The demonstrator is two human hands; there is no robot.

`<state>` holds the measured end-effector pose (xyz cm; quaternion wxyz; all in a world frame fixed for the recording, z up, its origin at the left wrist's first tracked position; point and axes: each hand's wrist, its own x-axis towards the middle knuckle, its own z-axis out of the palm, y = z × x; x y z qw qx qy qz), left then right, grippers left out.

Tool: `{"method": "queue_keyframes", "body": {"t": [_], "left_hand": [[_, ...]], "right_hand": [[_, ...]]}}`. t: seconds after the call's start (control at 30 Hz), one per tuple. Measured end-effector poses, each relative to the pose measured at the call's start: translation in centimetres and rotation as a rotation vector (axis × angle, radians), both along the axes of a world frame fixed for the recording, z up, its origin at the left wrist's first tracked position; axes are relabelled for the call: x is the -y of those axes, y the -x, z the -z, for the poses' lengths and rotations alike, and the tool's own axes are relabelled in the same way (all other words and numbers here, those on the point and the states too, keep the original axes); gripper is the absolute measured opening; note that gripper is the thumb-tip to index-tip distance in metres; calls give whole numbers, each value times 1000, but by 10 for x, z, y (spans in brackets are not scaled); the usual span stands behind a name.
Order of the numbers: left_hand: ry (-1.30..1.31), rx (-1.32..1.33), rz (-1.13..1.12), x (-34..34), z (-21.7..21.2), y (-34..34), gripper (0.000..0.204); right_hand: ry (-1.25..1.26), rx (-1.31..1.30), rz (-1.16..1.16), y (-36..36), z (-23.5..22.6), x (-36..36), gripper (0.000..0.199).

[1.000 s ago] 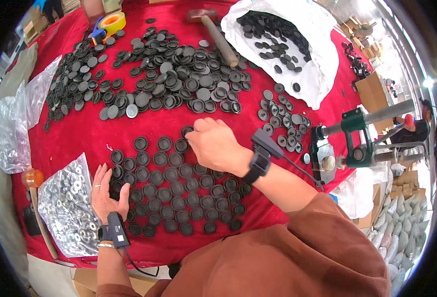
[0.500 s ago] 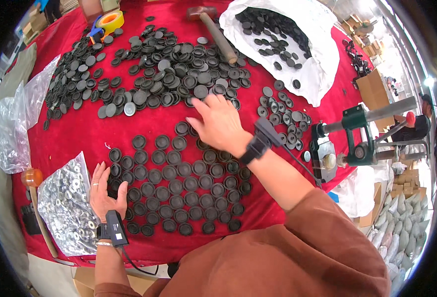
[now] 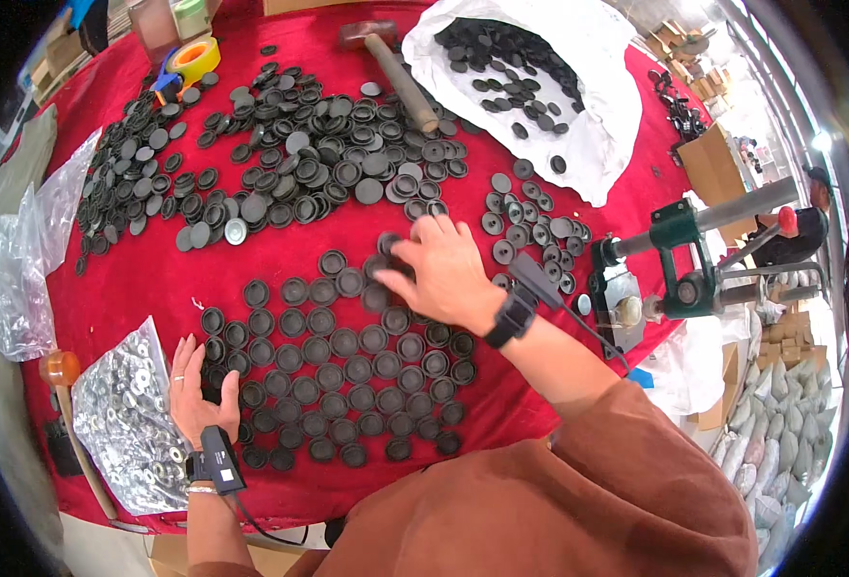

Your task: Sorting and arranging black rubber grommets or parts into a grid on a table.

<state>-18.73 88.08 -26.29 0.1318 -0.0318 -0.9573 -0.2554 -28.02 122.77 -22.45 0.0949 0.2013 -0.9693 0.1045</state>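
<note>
Broadly, a desk (image 3: 155, 279) draped in red cloth fills the view, scattered with small black round caps. A white sheet (image 3: 588, 125) at the far right holds a loose spread of dark discs, and a big heap of black caps (image 3: 290, 163) lies across the far middle, with a wooden-handled hammer (image 3: 400, 77) resting at its edge. Nearer the person, the arranged caps (image 3: 347, 365) sit in neat rows, open side up, just touching one another. A green hand press (image 3: 684, 269) stands at the right edge of the desk. Clear plastic bags (image 3: 20, 260) lie at the left, and one bag of silvery washers (image 3: 126, 423) sits just beside the rows.

The right hand (image 3: 443, 274) reaches over the far end of the rows, its fingers (image 3: 400, 264) pinched on a black cap (image 3: 388, 242) at the top of the pattern; how firmly they grip is hard to tell, since the hand covers most of it. The left hand (image 3: 198, 389) lies flat and released at the left edge of the rows, palm down, fingertips touching the outermost caps. Both wrists carry a dark strap-on device. A roll of yellow tape (image 3: 193, 56) sits at the far left corner.
</note>
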Motion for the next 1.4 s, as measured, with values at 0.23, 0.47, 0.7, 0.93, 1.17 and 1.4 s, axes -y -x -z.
{"method": "queue_keyframes", "body": {"t": [0.23,0.47,0.7,0.93,1.17,1.4], "left_hand": [[-4,36,-16,-3,-1,1,51],[17,10,5,-1,2,0,51],[32,23,-4,-2,-2,1,51],[38,31,-14,0,-1,-1,51],[20,25,8,-3,-3,3,51],[29,55,8,0,-3,0,50]], "right_hand": [[-41,-69,157,15,8,-25,45],[84,-111,152,-10,-1,-46,38],[-31,-116,82,-15,4,-53,38],[1,-76,14,-20,-3,-22,46],[-60,41,-295,-29,5,25,62],[-124,75,-292,-43,12,34,64]]}}
